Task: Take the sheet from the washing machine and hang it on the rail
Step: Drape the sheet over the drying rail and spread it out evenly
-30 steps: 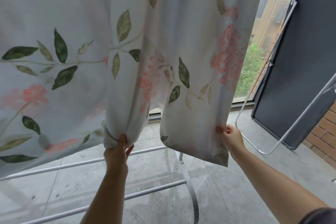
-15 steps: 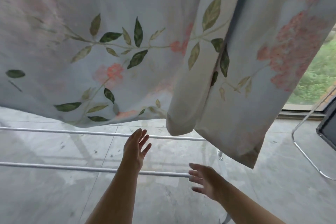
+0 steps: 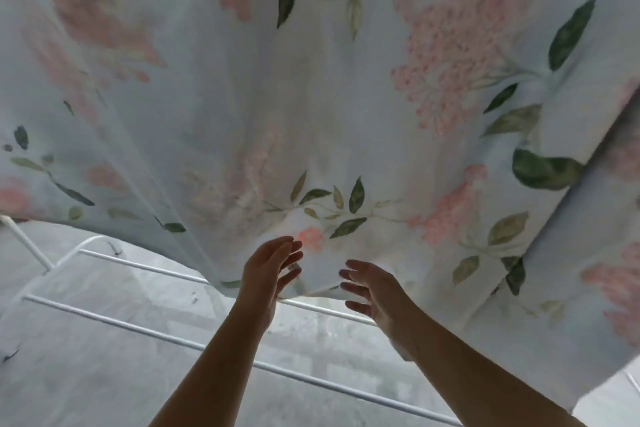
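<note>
1. Sheet (image 3: pixel 311 97) is hanging from above and filling most of the view, pale blue-white cloth printed with pink flower clusters and green leaves.
2. Its lower edge is sagging down to the middle of the view, just in front of both hands, and is rising toward the left.
3. On the right, a folded or overlapping layer of the cloth is dropping lower and running out of the picture at the right edge.
4. What the cloth is draped over at the top is lying outside the view, so I cannot tell how it is hung.
5. Left hand (image 3: pixel 266 270) is reaching up with its fingers spread and loose, gripping nothing; its fingertips are lying against or just in front of the hem, and contact is too blurred to settle.
6. Right hand (image 3: pixel 374 291) is reaching up beside it, palm turned toward the left hand, fingers apart and holding nothing, close to the hem.
7. Both hands are standing near each other with a gap between them, bare forearms coming up from the bottom of the view.
8. White bars (image 3: pixel 156 329) of a rack are running across below the hem, slanting down to the right.
9. Grey floor (image 3: pixel 86 374) is showing beneath the bars.
</note>
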The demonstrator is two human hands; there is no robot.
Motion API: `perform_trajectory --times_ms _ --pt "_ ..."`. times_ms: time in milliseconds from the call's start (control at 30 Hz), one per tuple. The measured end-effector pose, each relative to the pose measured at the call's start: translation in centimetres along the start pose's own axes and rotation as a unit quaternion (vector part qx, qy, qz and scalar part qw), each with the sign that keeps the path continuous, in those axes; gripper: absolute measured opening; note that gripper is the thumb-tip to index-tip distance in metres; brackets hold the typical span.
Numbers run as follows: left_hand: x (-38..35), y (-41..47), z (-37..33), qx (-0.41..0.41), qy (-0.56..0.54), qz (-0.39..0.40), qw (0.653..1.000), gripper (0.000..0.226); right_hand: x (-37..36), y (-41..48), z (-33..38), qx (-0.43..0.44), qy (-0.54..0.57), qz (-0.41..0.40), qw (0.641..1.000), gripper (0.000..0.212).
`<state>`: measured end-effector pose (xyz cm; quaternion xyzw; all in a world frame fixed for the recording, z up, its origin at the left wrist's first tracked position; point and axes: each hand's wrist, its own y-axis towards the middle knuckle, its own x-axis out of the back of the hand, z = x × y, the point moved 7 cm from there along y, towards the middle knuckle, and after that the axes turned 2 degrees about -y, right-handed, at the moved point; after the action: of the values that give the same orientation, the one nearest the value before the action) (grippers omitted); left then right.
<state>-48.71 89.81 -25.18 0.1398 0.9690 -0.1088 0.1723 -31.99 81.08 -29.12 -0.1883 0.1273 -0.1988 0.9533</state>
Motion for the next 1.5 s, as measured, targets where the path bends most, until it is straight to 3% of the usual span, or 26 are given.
perform_trajectory --times_ms 367,667,767,867,967,1033,1133,1233,1300,1367,1500 --pt "-8.4 -3.9 -32.3 -0.094 0.034 -0.012 0.995 0.01 -9.3 -11.3 33.6 0.15 -0.014 0.005 0.989 0.017" --pt "-16.4 -6.3 -56.7 -0.194 0.115 0.01 0.974 0.017 -14.1 -22.9 58.3 0.286 -0.143 -0.029 0.947 0.018" --pt "-18.8 -6.2 -64.0 -0.285 0.178 0.033 0.941 0.016 -15.6 -25.7 64.3 0.39 -0.271 -0.079 0.876 0.023" --pt "-20.7 -6.3 -70.0 -0.399 0.272 0.015 0.876 0.012 -16.6 -28.3 69.2 0.488 -0.421 -0.197 0.739 0.028" --pt "-23.0 -6.3 -74.1 -0.506 0.416 -0.033 0.755 0.025 -18.0 -30.2 73.1 0.543 -0.517 -0.329 0.574 0.036" --pt "-24.7 -5.7 -75.1 -0.534 0.514 -0.049 0.67 0.036 -18.5 -29.9 74.7 0.529 -0.563 -0.372 0.515 0.043" --pt "-26.1 -3.8 -75.6 -0.514 0.591 -0.04 0.621 0.041 -18.0 -28.5 76.9 0.47 -0.615 -0.383 0.504 0.039" --pt "-26.7 -2.3 -76.5 -0.502 0.622 -0.043 0.599 0.033 -17.2 -28.6 78.7 0.477 -0.593 -0.362 0.537 0.03" --pt "-27.0 -1.8 -77.0 -0.5 0.629 -0.05 0.593 0.036 -16.4 -28.8 79.7 0.473 -0.553 -0.371 0.577 0.028" --pt "-27.2 -1.3 -77.3 -0.492 0.633 -0.056 0.595 0.04 -15.8 -28.8 80.3 0.458 -0.54 -0.383 0.593 0.027" --pt "-27.5 -0.2 -78.4 -0.42 0.672 -0.072 0.606 0.054 -14.8 -28.5 81.2 0.432 -0.566 -0.406 0.572 0.029"
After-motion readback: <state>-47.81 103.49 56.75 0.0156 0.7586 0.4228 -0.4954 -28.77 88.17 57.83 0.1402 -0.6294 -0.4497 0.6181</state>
